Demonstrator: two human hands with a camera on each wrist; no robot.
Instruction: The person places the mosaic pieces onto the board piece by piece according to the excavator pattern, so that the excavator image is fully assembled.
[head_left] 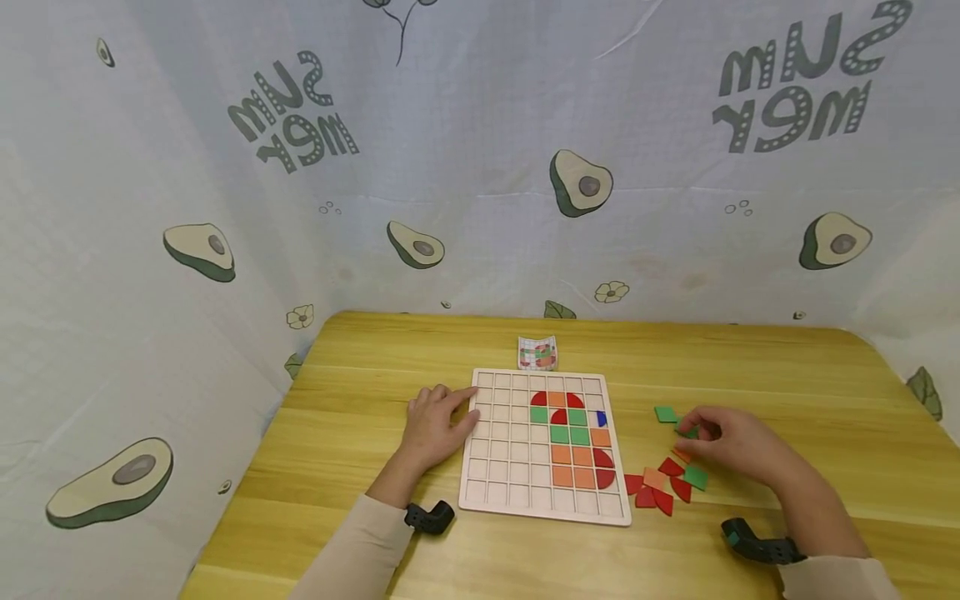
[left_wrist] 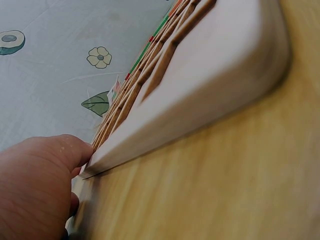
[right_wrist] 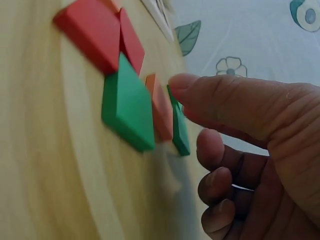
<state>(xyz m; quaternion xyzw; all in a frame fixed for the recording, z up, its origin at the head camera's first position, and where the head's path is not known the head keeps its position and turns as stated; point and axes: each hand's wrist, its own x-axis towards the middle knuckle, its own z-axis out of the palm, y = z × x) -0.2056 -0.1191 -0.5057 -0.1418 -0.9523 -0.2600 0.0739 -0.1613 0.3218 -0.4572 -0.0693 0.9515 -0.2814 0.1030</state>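
Observation:
My left hand lies at the left edge of a pale wooden grid board, its index finger and thumb reaching the frame; the left wrist view shows a digit against the board's corner. Red, orange and green tiles fill part of the grid, and a small blue piece sits near its right edge. My right hand hovers over loose tiles, thumb and fingers bent around a green tile. The thumb hides part of that spot in the right wrist view, so whether the tile is pinched cannot be told.
A small pattern card stands behind the board. Right of the board lie loose red quarter-round pieces, an orange square and green squares. Another green tile lies farther back. A printed curtain hangs behind the wooden table.

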